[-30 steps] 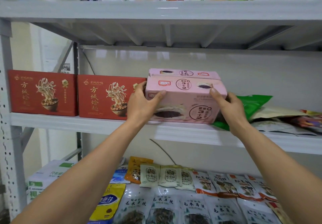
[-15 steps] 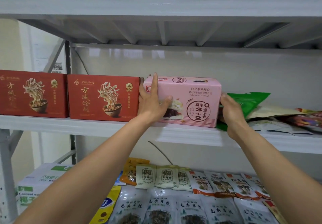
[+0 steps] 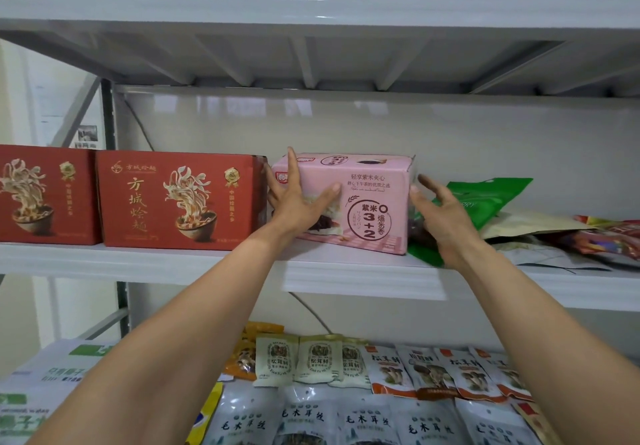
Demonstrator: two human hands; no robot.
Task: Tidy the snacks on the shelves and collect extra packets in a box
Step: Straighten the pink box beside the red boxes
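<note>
A pink snack box (image 3: 375, 198) stands upright on the middle shelf (image 3: 346, 280), right beside a red noodle box (image 3: 180, 198). My left hand (image 3: 298, 202) lies against the pink box's left front corner, its index finger straight up along the edge and its thumb pressed flat on the front. My right hand (image 3: 440, 217) hovers at the box's right side with its fingers spread and relaxed, holding nothing. Right behind that hand lies a green packet (image 3: 491, 198).
A second red noodle box (image 3: 45, 195) stands at the far left. Loose packets (image 3: 571, 236) are piled on the shelf's right part. The lower shelf holds rows of snack packets (image 3: 311, 358) and a white carton (image 3: 52, 375). Bottles line the top shelf (image 3: 311, 1).
The pink box was turned upright and set down on the shelf against the red box. My right hand has let go of it and my left hand has flattened against its corner.
</note>
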